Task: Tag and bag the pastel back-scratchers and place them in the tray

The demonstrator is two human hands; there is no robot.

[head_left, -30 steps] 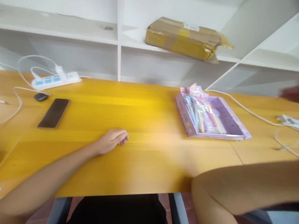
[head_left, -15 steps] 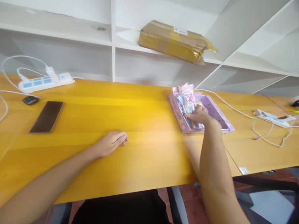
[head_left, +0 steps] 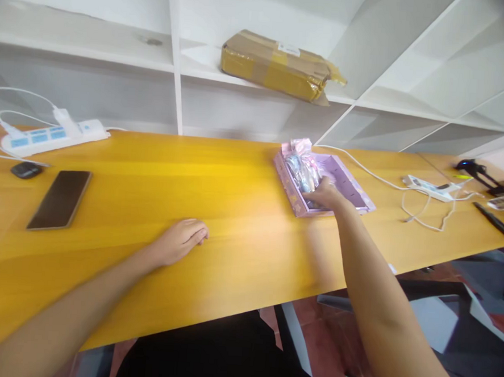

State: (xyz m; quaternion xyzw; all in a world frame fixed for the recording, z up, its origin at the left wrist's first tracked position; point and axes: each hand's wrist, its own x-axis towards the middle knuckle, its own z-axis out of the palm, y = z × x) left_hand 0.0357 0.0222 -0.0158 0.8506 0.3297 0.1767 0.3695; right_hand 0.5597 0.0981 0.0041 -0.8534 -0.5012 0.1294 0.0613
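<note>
My right hand (head_left: 327, 194) reaches into a shallow purple box (head_left: 350, 180) with a patterned outer wall. Its thumb and fingers close on a clear plastic packet (head_left: 304, 173) with pale pink and bluish contents, which lies along the box's left side. The exact contents are too blurred to name, and my fingertips are partly hidden. My left hand (head_left: 184, 240) rests on the yellow wooden table (head_left: 230, 267), fingers curled in and nothing visible in them. It lies well apart from the box.
A black phone (head_left: 60, 200), a small black object (head_left: 26, 169) and a white power strip (head_left: 56, 137) lie at left. At right are another power strip (head_left: 429, 188), cables and a dark stand (head_left: 477, 171). A taped parcel (head_left: 276, 67) sits on the shelf behind.
The view has turned to the right, so everything sits further left in the picture. My right hand stays in the box, slightly nearer its front wall. My left hand keeps its place on the table.
</note>
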